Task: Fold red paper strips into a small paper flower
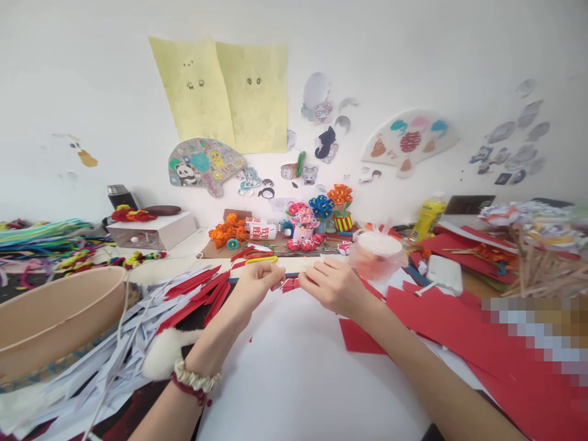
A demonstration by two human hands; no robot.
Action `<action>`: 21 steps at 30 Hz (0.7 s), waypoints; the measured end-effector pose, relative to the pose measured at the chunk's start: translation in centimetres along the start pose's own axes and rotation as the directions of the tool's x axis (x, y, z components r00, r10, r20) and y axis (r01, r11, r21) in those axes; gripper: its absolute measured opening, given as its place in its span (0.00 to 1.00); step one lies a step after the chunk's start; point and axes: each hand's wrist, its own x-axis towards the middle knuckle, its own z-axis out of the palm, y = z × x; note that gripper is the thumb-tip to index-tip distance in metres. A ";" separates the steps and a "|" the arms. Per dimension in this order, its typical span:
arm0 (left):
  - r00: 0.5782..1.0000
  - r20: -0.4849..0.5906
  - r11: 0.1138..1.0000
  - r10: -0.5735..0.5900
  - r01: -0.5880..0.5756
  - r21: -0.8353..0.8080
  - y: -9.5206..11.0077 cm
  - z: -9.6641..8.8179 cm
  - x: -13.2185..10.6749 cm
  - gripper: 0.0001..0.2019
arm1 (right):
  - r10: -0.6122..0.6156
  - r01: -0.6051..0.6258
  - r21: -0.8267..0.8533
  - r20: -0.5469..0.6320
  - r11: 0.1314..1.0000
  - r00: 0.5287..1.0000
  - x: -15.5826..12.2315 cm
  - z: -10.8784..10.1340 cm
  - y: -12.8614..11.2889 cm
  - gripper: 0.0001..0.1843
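Above the white sheet (294, 367), my left hand (258, 283) and my right hand (333, 285) face each other with a small gap between them. A small folded piece of red paper (290, 285) with white edges and dark lines shows in that gap. The right fingers pinch at its right end. My left thumb and forefinger are pressed together by its left end; whatever they hold is too small to make out. Just beyond the left hand lies a yellow-handled tool (261, 260). A red paper piece (361, 337) rests under my right forearm.
Red strips (197, 297) and white paper strips (114, 349) pile up on the left, beside a large beige bowl (59, 306). Red sheets (441, 324) cover the right side. Behind stand a lidded cup (376, 254), paper flowers (321, 208) and a yellow bottle (428, 218).
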 end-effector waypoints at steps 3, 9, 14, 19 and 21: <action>0.997 -0.008 0.995 0.081 -0.080 0.065 -0.4 0.2 0.2 0.18 | -0.002 0.002 0.023 0.026 1.000 1.000 0.0 0.1 -0.2 0.14; 0.965 0.076 0.909 0.251 -0.262 0.325 -0.5 -0.3 0.0 0.16 | 0.049 -0.050 0.017 0.045 0.999 0.998 -0.1 0.4 -0.6 0.15; 0.958 0.104 0.865 0.268 -0.286 0.412 0.1 -1.2 -0.3 0.16 | 0.106 -0.104 -0.026 0.049 0.994 0.993 0.0 0.4 -0.9 0.15; 0.953 0.158 0.904 0.258 -0.295 0.308 -0.1 -1.9 -0.1 0.21 | 0.191 -0.190 -0.050 0.025 0.981 0.981 0.1 0.3 -1.1 0.16; 0.956 0.177 0.932 0.235 -0.273 0.240 -0.1 -2.0 -0.1 0.20 | 0.244 -0.243 -0.056 0.002 0.968 0.970 0.1 0.3 -1.3 0.15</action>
